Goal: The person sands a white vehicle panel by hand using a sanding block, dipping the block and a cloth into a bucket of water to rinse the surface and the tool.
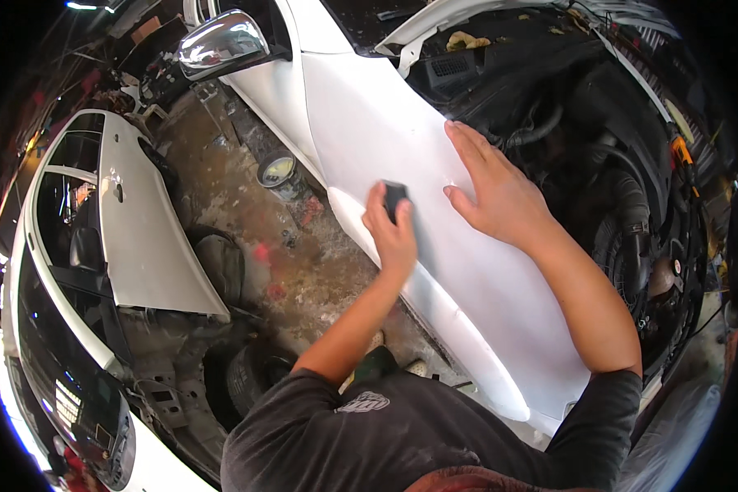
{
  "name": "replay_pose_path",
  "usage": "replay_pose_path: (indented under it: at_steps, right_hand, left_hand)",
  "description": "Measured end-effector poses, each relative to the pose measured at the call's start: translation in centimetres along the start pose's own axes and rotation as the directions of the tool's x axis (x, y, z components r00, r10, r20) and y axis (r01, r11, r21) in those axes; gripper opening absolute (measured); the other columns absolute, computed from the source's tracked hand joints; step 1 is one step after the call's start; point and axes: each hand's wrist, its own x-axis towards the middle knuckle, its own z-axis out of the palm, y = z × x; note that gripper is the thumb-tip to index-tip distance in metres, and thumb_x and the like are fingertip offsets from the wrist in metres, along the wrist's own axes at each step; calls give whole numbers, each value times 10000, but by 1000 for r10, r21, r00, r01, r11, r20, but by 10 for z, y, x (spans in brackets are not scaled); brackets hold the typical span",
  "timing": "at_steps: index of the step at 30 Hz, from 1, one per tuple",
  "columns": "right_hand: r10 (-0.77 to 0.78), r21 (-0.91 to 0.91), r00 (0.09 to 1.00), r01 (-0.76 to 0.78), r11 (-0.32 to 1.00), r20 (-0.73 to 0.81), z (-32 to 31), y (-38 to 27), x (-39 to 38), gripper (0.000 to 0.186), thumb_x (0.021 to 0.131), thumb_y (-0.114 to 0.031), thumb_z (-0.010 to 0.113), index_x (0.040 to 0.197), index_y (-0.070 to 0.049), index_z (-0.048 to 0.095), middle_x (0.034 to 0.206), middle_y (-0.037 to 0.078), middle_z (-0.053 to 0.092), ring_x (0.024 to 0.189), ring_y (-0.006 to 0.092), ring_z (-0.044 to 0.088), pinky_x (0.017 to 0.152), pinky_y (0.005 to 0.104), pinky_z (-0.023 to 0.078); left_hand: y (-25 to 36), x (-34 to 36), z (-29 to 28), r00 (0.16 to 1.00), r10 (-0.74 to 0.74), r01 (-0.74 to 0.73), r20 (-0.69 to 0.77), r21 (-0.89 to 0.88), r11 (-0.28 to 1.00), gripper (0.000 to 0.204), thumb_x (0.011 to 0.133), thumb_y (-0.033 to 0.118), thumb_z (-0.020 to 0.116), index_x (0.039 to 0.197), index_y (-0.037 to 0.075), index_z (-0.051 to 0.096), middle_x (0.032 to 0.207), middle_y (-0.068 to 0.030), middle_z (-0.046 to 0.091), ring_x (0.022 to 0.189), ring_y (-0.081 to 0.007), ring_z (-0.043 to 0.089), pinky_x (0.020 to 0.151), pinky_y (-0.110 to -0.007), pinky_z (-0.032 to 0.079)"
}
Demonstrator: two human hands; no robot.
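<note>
My left hand [392, 236] grips a small black block [394, 195], which looks like a sanding block, against the side of a white car fender [377, 107]. The fingers and thumb wrap its two sides; its underside is hidden. A greyish streak runs down the fender's surface beside that hand. Farther right, my right hand [500, 193] lies with its fingers stretched out at the fender's upper edge, along the engine bay, holding nothing. The fender's wheel arch lip curves below my left wrist.
An open engine bay [549, 107] with hoses lies right of the fender. A chrome-capped side mirror [225, 41] juts out at the top. On the stained floor [303, 271] stands a bucket [279, 170]. Another white car [139, 213], partly stripped, stands at left, near a tire [250, 377].
</note>
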Motion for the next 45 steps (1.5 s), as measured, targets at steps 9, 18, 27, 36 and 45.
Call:
replay_pose_path:
  at_steps: [9,18,27,36,45]
  right_hand:
    - [-75,43,997,76,996,-35,0,-18,13,774,923,-239,654,1575,-45,285,1555,223,408,1353,394,507,1083,446,481]
    - [-74,17,994,76,997,-80,-4,-20,10,753,943,-256,656,1569,-40,297,1550,212,421,1365,380,503,1085,440,480]
    - [-45,-8,998,44,999,-53,1,-3,4,721,968,-274,644,1566,-56,307,1554,204,418,1370,369,500,1082,434,487]
    - [-142,15,985,145,989,-95,0,-24,15,730,970,-280,646,1557,-20,299,1548,228,413,1362,389,501,1073,440,491]
    - [-83,-51,995,80,995,-49,-6,-17,6,732,959,-261,659,1553,-21,305,1539,235,416,1327,397,531,1034,437,520]
  left_hand:
    - [-20,192,-44,988,-122,91,-95,-282,955,491,1007,348,602,1292,-49,552,1236,-258,601,1198,-395,516,1061,-492,370]
    - [5,181,-38,945,302,-295,-122,72,953,524,1021,361,581,1318,-66,525,1327,-270,564,1232,-446,483,1098,-513,336]
    - [27,78,-10,889,449,-445,-90,66,893,469,974,281,666,1304,-41,579,1275,-250,610,1249,-405,518,1112,-478,353]
    - [9,255,-67,987,94,-90,-130,34,995,480,998,356,609,1293,-21,582,1181,-233,642,1134,-395,536,1000,-475,422]
    - [27,188,-45,898,439,-437,-34,68,897,435,955,311,683,1265,10,634,1261,-183,659,1176,-381,573,1061,-455,410]
